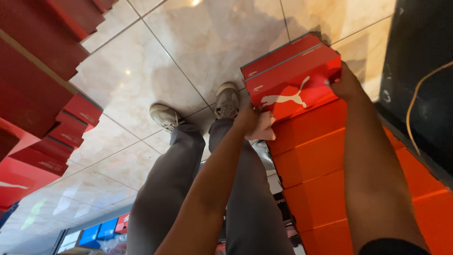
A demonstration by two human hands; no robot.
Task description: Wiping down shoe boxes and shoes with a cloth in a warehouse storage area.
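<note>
At the far left, stacks of red shoe boxes (42,89) are seen stepped along the edge of the view, with blue boxes (96,233) lower down near the bottom left. The pale tiled floor (141,66) fills the middle ground, and two grey shoes (165,115) are planted on it below grey trouser legs.

Moving right, the left hand (249,118) is raised to the near left corner of the top red box (292,78). A pink cloth (262,126) is bunched in or against this hand, pressed to the box's lower left edge; whether the fingers are clenched round the cloth or round the box corner cannot be told.

The top red box sits uppermost on a column of orange-red boxes (316,160) running down the right of the view. Its long axis runs from lower left to upper right, between the two hands. A white animal emblem is shown on its facing side.

The right hand (347,85) is laid against the box's right end, fingers wrapped out of sight behind it. Both hands are in contact with the box, one at each end; neither is clearly nearer. A dark panel (420,71) with a thin cable is noted at the far right.
</note>
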